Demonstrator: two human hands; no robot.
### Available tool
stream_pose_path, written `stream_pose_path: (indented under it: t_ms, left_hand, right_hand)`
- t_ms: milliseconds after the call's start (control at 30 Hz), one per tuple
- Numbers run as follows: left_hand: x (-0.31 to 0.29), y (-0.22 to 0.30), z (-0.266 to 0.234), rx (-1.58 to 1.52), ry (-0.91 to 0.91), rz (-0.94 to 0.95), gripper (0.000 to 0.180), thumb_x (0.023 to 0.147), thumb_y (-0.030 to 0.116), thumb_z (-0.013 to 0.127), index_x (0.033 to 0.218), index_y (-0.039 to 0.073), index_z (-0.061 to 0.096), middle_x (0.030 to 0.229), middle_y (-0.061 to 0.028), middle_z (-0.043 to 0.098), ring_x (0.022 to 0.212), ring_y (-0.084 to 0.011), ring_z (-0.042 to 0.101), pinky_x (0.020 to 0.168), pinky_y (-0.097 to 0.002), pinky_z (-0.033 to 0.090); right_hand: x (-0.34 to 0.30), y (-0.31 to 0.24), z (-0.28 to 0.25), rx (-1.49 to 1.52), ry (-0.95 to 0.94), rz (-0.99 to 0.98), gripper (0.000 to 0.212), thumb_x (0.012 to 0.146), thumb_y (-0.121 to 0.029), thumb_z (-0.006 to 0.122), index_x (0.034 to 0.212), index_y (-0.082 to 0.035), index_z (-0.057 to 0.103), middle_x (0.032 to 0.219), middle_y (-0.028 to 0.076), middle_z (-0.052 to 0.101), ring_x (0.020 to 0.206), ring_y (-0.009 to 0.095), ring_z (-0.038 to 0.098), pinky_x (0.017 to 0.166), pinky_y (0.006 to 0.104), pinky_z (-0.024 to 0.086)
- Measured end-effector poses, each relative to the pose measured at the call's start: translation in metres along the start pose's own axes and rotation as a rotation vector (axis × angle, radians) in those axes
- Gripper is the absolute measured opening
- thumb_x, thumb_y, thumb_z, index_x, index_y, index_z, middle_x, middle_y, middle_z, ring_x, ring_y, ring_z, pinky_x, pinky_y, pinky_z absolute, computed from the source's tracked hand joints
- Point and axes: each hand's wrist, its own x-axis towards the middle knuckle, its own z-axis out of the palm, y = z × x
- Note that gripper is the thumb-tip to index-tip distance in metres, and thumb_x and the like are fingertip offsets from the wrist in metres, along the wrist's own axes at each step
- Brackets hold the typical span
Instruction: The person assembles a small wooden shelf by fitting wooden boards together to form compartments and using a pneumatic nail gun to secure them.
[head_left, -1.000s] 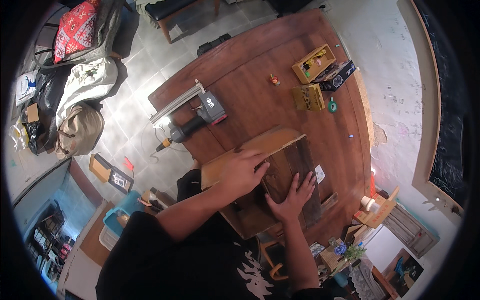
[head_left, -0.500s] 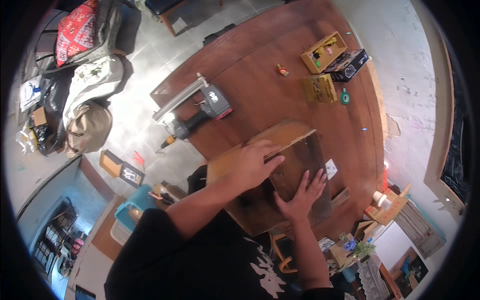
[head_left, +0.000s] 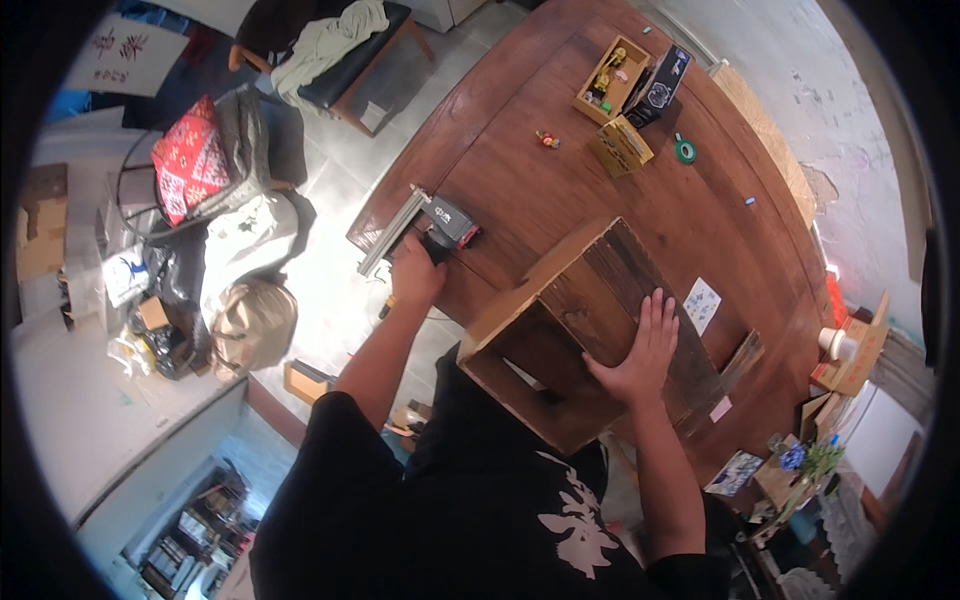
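On the left part of the table, my left hand (head_left: 415, 274) is wrapped around the dark handle of a nail gun (head_left: 455, 226), which lies on its side near the table's edge. Its long grey magazine points toward the floor side. Part of the handle is hidden by my fingers. My right hand (head_left: 643, 352) lies flat on the planked side of an old wooden box (head_left: 600, 290), fingers spread. The box is tilted in front of my body, with its dark hollow inside facing me.
The brown wooden table (head_left: 510, 175) carries a small open box of trinkets (head_left: 598, 75), a black package (head_left: 662, 88), a green tape roll (head_left: 684, 149), a toy figure (head_left: 547, 140), a patterned card (head_left: 702, 304) and a wood strip (head_left: 741, 358). Bags (head_left: 252, 325) stand on the floor at left.
My left hand has left the wooden box and reached left to the nail gun's handle. My right hand remains flat on the box. The view has shifted and turned.
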Motion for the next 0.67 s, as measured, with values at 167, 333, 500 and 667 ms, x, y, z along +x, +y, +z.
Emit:
stream_pose_path:
  t_ms: [167, 333, 500, 667]
  left_hand:
    - [0.002, 0.016, -0.001, 0.098, 0.036, 0.063, 0.076, 0.081, 0.022, 0.079, 0.138, -0.001, 0.035, 0.112, -0.0297, 0.071, 0.103, -0.0492, 0.071, 0.089, -0.0561, 0.058]
    - [-0.001, 0.029, -0.06, 0.172, -0.046, 0.037, 0.067, 0.086, 0.023, 0.069, 0.141, -0.004, 0.041, 0.11, -0.0329, 0.072, 0.105, -0.0495, 0.071, 0.093, -0.0569, 0.056]
    - [-0.027, 0.044, -0.159, 0.135, -0.111, 0.455, 0.065, 0.085, 0.027, 0.078, 0.143, 0.01, 0.055, 0.097, -0.0274, 0.074, 0.096, -0.0488, 0.071, 0.083, -0.054, 0.057]
    - [-0.047, 0.107, -0.247, 0.203, -0.523, 0.789, 0.029, 0.085, 0.008, 0.075, 0.114, 0.005, 0.073, 0.103, -0.0231, 0.076, 0.103, -0.0351, 0.076, 0.086, -0.0412, 0.056]
  right_hand:
    - [-0.005, 0.003, -0.002, 0.022, 0.043, 0.018, 0.126, 0.063, -0.047, 0.092, 0.164, -0.003, 0.031, 0.174, 0.018, 0.026, 0.161, 0.038, 0.021, 0.13, 0.0562, 0.016]
    - [-0.003, 0.002, -0.005, 0.035, 0.013, 0.032, 0.126, 0.063, -0.05, 0.091, 0.165, -0.006, 0.031, 0.175, 0.013, 0.024, 0.162, 0.035, 0.02, 0.13, 0.0623, 0.011]
    - [-0.011, 0.012, 0.0, 0.064, 0.064, 0.02, 0.127, 0.063, -0.052, 0.09, 0.166, -0.008, 0.03, 0.175, 0.011, 0.025, 0.162, 0.034, 0.02, 0.128, 0.0687, 0.008]
    - [-0.012, 0.014, -0.002, 0.106, 0.028, 0.039, 0.129, 0.064, -0.054, 0.09, 0.167, -0.008, 0.028, 0.175, 0.011, 0.023, 0.163, 0.034, 0.017, 0.128, 0.0702, 0.007]
